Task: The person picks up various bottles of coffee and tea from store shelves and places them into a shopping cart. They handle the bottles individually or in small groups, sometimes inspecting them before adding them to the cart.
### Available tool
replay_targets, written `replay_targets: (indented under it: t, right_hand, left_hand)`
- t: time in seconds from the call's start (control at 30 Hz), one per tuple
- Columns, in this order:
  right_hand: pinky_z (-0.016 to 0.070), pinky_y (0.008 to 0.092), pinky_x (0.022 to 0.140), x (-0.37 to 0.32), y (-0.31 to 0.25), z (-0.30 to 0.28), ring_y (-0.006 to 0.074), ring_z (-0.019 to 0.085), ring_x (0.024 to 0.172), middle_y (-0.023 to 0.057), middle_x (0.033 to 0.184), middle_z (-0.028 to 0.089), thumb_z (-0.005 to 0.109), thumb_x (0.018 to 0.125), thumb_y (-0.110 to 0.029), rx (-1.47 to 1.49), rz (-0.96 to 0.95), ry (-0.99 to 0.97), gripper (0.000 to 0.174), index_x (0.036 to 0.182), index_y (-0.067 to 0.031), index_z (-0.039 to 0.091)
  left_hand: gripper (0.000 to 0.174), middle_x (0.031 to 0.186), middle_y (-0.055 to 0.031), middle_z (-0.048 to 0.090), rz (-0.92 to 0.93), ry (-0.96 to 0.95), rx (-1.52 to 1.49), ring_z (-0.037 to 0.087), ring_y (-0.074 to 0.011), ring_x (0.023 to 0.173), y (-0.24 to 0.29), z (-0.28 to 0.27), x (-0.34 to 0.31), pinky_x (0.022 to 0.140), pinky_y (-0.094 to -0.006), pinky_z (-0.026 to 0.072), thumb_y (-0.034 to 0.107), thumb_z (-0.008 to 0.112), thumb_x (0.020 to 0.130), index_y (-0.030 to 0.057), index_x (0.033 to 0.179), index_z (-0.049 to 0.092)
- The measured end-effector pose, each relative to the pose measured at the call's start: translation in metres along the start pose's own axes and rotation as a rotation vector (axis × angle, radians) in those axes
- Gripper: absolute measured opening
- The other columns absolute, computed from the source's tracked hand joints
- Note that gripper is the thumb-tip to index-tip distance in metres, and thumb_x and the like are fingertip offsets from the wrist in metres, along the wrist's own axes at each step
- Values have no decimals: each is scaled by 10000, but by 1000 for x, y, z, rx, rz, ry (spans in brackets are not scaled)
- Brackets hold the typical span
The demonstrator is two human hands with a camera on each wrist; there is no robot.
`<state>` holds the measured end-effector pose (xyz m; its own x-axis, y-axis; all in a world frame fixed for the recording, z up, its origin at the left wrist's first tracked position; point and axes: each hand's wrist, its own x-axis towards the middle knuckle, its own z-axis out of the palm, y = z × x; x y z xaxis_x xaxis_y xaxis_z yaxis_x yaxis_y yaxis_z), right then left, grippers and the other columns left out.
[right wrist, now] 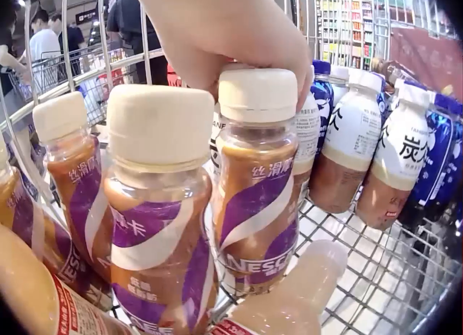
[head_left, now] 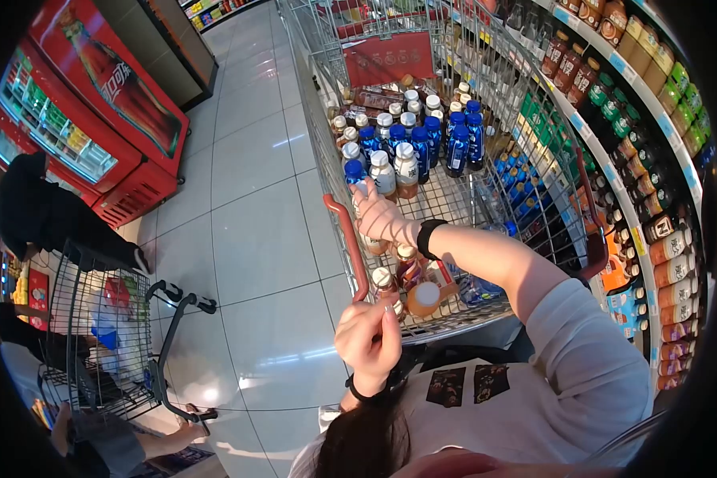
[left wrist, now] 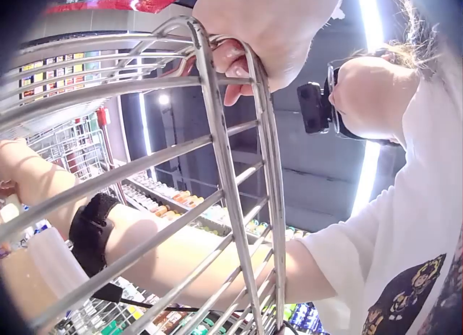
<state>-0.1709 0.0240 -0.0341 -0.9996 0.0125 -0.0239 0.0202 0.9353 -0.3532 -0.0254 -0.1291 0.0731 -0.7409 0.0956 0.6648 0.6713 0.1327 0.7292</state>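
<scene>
My right hand [head_left: 381,217] reaches down into the shopping cart [head_left: 434,227]. In the right wrist view the same hand [right wrist: 231,31] grips a white-labelled coffee bottle [right wrist: 305,150], mostly hidden behind a Nescafé bottle [right wrist: 257,183] with a cream cap. Another Nescafé bottle [right wrist: 159,205] stands closer to the camera, and a bottle [right wrist: 311,277] lies tilted on the wire floor. My left hand [head_left: 366,338] is at the cart's near corner, fingers curled in with nothing visible inside. Its fingertips show through the wire rim [left wrist: 206,82] in the left wrist view.
Blue-capped bottles [head_left: 458,151] and white-capped coffee bottles [head_left: 406,167] stand packed in the cart. Shelves of drinks [head_left: 661,227] line the right side. At left are a red drinks fridge [head_left: 135,171], a person in dark clothes [head_left: 52,203] and another cart [head_left: 107,327].
</scene>
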Motion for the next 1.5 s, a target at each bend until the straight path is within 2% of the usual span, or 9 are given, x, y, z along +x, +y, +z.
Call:
replay_targets:
  t: [0.2, 0.27, 0.4, 0.87, 0.97, 1.03, 1.2, 1.33, 1.5]
  right_hand:
    - [426, 372, 365, 32, 34, 52, 261, 607, 516, 394, 883, 570, 441, 830, -110, -617, -236, 458, 437, 1218, 89, 467]
    - [420, 370, 367, 41, 39, 60, 245, 601, 520, 356, 826, 599, 449, 829, -113, -599, -187, 559, 437, 1218, 86, 468]
    - [491, 373, 588, 43, 29, 29, 264, 643, 811, 121, 895, 665, 445, 863, -233, 82, 376, 85, 507, 1353, -115, 384]
    - [487, 327, 513, 22, 40, 21, 254, 642, 640, 109, 685, 631, 512, 871, -341, 30, -9, 283, 485, 1145, 57, 472]
    - [472, 307, 547, 39, 51, 23, 246, 616, 595, 116, 616, 605, 361, 918, -438, 978, -6, 109, 494, 1060, 2, 534]
    - [463, 323, 575, -9, 9, -79, 256, 586, 561, 136, 709, 618, 214, 933, -507, 541, 70, -91, 567, 1059, -64, 544]
    - [444, 477, 585, -71, -7, -170, 389, 607, 706, 180, 720, 624, 510, 882, -351, 29, -258, 237, 385, 1133, -79, 405]
    - [440, 477, 551, -143, -16, -237, 392, 599, 659, 191, 685, 609, 537, 868, -345, -11, -229, 268, 401, 1136, -90, 381]
    - [480, 443, 555, -241, -30, -298, 371, 622, 670, 165, 718, 628, 552, 857, -343, 9, -184, 411, 368, 1064, -80, 397]
  left_hand:
    - [113, 510, -34, 492, 11, 6, 22, 445, -117, 514, -2, 2, -3, 535, -239, 367, -63, 539, 744, -74, 789, 642]
    - [119, 507, -34, 493, 10, 14, 34, 443, -113, 516, -2, 2, -2, 529, -232, 361, -69, 534, 746, -72, 792, 643]
    - [121, 500, -25, 490, 20, 18, 61, 430, -97, 508, -1, 3, -2, 517, -222, 349, -69, 530, 759, -66, 798, 645]
    - [127, 504, 82, 410, -60, 127, 66, 300, 20, 465, -8, 10, -10, 439, -177, 186, 2, 530, 858, -44, 872, 647]
    - [132, 499, 86, 399, -54, 139, 80, 286, 24, 465, -8, 11, -9, 443, -175, 175, 9, 528, 869, -52, 883, 644]
    - [133, 498, 87, 396, -61, 126, 86, 284, 24, 466, -7, 13, -8, 444, -175, 171, 15, 529, 874, -50, 882, 644]
    - [135, 488, 70, 408, -39, 73, 166, 326, 11, 435, -10, 12, -8, 412, -170, 231, 32, 528, 886, -38, 895, 642]
    - [266, 804, -41, 576, 129, 110, 411, 536, -131, 701, 31, 17, 0, 660, -269, 434, 19, 564, 841, -30, 1102, 564]
    - [1024, 1395, -234, 289, 164, -107, -123, 259, -337, 1318, 70, 47, 5, 1077, -461, 166, 277, 755, 674, 34, 1421, 96]
